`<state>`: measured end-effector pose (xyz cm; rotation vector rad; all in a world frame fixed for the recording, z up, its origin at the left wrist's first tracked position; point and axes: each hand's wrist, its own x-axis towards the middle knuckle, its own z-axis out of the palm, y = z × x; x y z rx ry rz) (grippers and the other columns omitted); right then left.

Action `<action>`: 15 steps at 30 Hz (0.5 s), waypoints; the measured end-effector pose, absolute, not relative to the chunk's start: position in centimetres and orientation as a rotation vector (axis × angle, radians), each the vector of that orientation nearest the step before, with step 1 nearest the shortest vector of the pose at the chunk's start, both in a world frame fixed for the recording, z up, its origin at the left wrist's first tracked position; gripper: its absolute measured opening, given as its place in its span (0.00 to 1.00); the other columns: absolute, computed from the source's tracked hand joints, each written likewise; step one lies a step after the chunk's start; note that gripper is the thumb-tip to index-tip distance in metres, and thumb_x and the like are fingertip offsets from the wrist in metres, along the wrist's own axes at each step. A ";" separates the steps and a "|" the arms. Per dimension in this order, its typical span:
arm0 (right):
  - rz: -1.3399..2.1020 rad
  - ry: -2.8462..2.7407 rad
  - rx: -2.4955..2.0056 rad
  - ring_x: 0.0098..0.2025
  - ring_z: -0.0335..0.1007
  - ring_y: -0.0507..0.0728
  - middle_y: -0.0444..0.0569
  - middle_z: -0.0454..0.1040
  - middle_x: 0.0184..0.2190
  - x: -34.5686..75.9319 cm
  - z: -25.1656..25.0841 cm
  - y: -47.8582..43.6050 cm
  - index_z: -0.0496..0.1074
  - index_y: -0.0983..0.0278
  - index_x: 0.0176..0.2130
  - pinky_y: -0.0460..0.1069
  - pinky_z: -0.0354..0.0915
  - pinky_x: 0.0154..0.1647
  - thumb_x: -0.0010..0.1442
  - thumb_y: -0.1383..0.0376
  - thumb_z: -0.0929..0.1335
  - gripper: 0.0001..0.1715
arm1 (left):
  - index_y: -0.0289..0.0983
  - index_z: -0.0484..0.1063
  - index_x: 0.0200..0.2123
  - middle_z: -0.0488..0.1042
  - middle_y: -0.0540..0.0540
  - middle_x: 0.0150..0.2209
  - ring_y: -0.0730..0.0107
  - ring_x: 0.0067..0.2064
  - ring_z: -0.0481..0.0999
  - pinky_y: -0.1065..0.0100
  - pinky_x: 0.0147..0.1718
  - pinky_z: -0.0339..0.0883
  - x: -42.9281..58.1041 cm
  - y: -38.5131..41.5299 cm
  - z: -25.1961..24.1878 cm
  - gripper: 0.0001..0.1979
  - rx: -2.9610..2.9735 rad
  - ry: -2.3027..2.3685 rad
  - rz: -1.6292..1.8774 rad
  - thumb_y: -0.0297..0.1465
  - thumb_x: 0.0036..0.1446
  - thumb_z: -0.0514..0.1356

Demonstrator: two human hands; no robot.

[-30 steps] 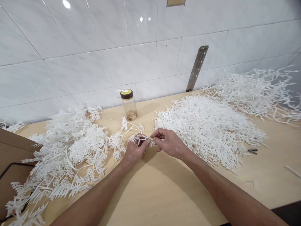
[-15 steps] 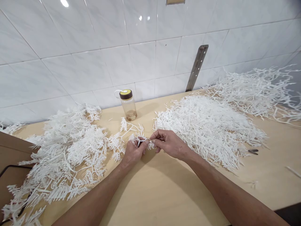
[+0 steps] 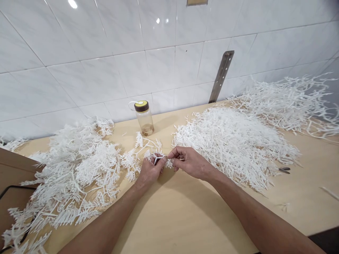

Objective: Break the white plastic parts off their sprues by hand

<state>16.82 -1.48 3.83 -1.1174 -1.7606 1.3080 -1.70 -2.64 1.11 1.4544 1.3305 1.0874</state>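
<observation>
- While the brown panel [image 3: 17, 165] stands at your far left, the tangled white pile [image 3: 63, 169] spreads beside it, looking just as it did a second ago.
- Moving right, a loose branching sprig [image 3: 148, 141] lies on the table [image 3: 182, 218] beyond your fingers, near the clear bottle [image 3: 145, 121] with its yellow-topped lid; no visible shift there either.
- Now the centre: your left hand [image 3: 150, 172] grips a forked white piece [image 3: 159, 157] between thumb and fingers, held up over the table, in nearly the same place as half a second ago.
- Right beside it, here's the change: your right hand [image 3: 191, 163] has its thumb and forefinger narrowly parted, looking slightly wider than half a second ago, right by the piece's tip. Whether they pinch anything, I can't tell. I'd judge that you're adjusting your fingers on this same piece.
- Farther right, the dense white heap [image 3: 233, 137] and the dark tool [image 3: 284, 170] sit unchanged.
</observation>
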 end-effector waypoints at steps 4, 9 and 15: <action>1.341 -1.754 -1.106 0.30 0.74 0.53 0.43 0.75 0.26 16.9 4.0 -1.5 0.74 0.63 0.38 0.47 0.66 0.33 0.56 0.68 0.67 0.07 | 0.37 0.70 0.25 0.66 0.53 0.17 0.75 0.20 0.64 0.71 0.22 0.58 -1.8 -2.7 1.4 0.18 1.460 1.327 1.063 0.46 0.55 0.63; 1.344 -1.747 -1.120 0.29 0.73 0.52 0.42 0.74 0.25 16.9 3.9 -1.4 0.73 0.63 0.37 0.46 0.64 0.31 0.56 0.69 0.67 0.07 | 0.37 0.69 0.25 0.65 0.53 0.17 0.74 0.20 0.64 0.71 0.22 0.57 -1.9 -2.7 1.8 0.19 1.433 1.293 1.044 0.47 0.53 0.64; 1.349 -1.725 -1.100 0.28 0.72 0.51 0.42 0.73 0.26 17.1 4.0 -1.3 0.72 0.64 0.35 0.46 0.63 0.30 0.56 0.68 0.67 0.04 | 0.36 0.71 0.29 0.65 0.55 0.17 0.75 0.20 0.62 0.71 0.21 0.55 -2.1 -2.7 1.8 0.19 1.401 1.216 0.996 0.47 0.52 0.66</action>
